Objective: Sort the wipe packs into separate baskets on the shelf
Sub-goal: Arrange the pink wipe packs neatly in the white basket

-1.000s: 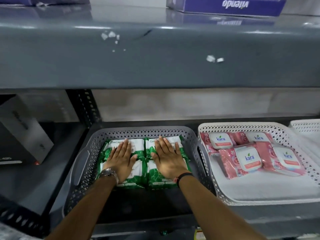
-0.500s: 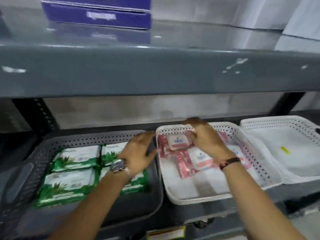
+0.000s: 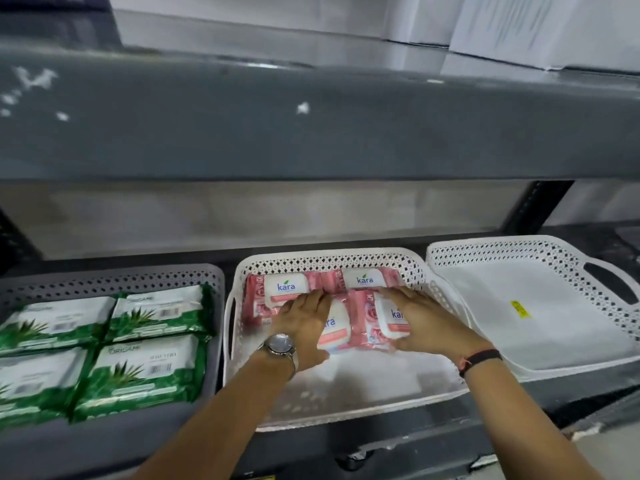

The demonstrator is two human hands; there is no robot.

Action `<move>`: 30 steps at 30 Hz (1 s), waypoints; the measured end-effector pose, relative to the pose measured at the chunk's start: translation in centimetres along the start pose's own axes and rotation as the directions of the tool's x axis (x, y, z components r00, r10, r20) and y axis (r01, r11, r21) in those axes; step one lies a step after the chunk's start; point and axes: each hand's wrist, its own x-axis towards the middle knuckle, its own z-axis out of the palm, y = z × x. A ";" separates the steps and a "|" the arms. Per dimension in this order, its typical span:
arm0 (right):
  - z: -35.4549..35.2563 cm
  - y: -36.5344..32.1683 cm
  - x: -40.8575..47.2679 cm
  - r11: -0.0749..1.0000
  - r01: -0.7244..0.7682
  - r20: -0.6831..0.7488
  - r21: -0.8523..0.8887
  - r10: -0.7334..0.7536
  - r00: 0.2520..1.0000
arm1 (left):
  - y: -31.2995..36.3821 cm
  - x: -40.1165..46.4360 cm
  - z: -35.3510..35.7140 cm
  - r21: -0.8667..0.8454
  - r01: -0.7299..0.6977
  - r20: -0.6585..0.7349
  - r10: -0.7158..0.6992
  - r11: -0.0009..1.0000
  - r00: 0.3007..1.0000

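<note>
Shelf baskets (image 3: 408,268): pink packs (image 3: 256,299), green packs (image 3: 152,372).

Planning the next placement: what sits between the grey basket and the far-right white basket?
In the head view, one white basket holding pink packs, with both hands on them.

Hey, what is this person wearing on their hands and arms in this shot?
Both forearms are bare, with no sleeves in view. The left wrist carries a silver metal wristwatch with a round face. The right wrist has a thin black band with a reddish strand. No gloves or rings show.
</note>
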 end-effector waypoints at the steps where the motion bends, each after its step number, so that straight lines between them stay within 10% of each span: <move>1: 0.1 0.1 0.0 1.000 0.008 -0.010 -0.006 -0.008 1.000 | -0.3 -0.1 -0.1 -0.009 -0.007 0.021 0.007 1.000 1.000; 8: 1.5 0.0 0.4 0.992 0.114 0.029 -0.051 -0.113 0.993 | -4.3 -1.7 -0.4 -0.118 0.022 0.260 0.009 0.993 0.966; 30: 1.8 0.3 0.7 0.960 0.187 0.020 0.208 -0.195 0.981 | -4.3 -2.1 -0.7 -0.137 0.078 0.183 -0.052 0.987 0.982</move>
